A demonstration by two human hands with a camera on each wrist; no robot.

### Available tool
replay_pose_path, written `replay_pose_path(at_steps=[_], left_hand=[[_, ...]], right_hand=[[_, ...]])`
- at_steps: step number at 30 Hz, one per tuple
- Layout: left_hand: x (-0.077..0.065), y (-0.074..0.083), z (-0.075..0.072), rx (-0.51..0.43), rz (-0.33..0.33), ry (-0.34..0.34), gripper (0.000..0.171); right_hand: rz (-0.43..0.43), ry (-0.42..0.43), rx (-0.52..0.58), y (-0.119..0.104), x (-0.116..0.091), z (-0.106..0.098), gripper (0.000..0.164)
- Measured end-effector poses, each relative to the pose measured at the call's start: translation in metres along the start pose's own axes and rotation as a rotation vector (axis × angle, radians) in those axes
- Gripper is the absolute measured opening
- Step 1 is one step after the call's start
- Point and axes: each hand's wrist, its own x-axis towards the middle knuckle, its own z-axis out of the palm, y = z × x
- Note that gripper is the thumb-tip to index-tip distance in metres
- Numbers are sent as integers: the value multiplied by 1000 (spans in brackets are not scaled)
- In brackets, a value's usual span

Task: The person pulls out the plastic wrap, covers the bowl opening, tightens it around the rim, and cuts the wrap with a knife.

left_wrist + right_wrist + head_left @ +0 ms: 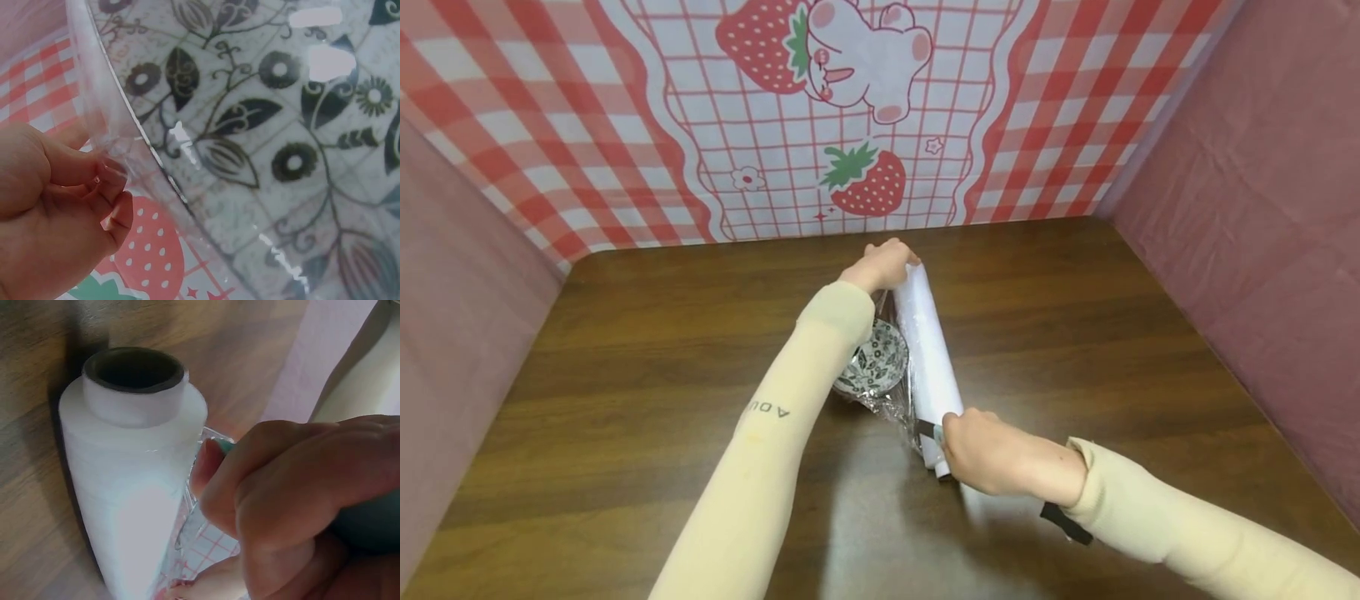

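A bowl (880,360) with a dark floral pattern stands mid-table, with clear plastic wrap (887,406) stretched over it. Along its right side lies the white roll of plastic wrap (929,354), whose hollow core end shows in the right wrist view. At the roll's far end, my left hand (883,265) pinches the edge of the film; the left wrist view shows thumb and fingers on it beside the bowl's rim (150,144). My right hand (988,450) grips a knife by its teal handle (369,522) near the roll's near end. The dark blade (925,427) points left at the film.
The brown wooden table (662,350) extends on both sides. A red-and-white checked cloth (1067,108) with strawberries hangs at the back, and pink cloth (1232,208) walls the sides. A black strap (1066,523) is at my right wrist.
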Motion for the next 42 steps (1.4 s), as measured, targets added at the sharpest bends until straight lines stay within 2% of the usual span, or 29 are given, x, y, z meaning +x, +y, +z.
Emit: replay_pose_path(at_steps=[10, 16, 21, 31, 42], left_hand=[[1, -1, 0, -18, -11, -4, 50], [1, 0, 0, -17, -12, 3, 50], [2, 0, -1, -14, -14, -5, 50], [1, -2, 0, 12, -3, -3, 49], [3, -3, 0, 3, -10, -15, 50]], right_hand=[[-35, 9, -53, -1, 10, 1, 16], [-15, 31, -48, -1, 1, 1, 21], [29, 26, 6, 0, -8, 1, 20], [75, 64, 32, -2, -19, 15, 18], [47, 48, 39, -2, -19, 13, 14]])
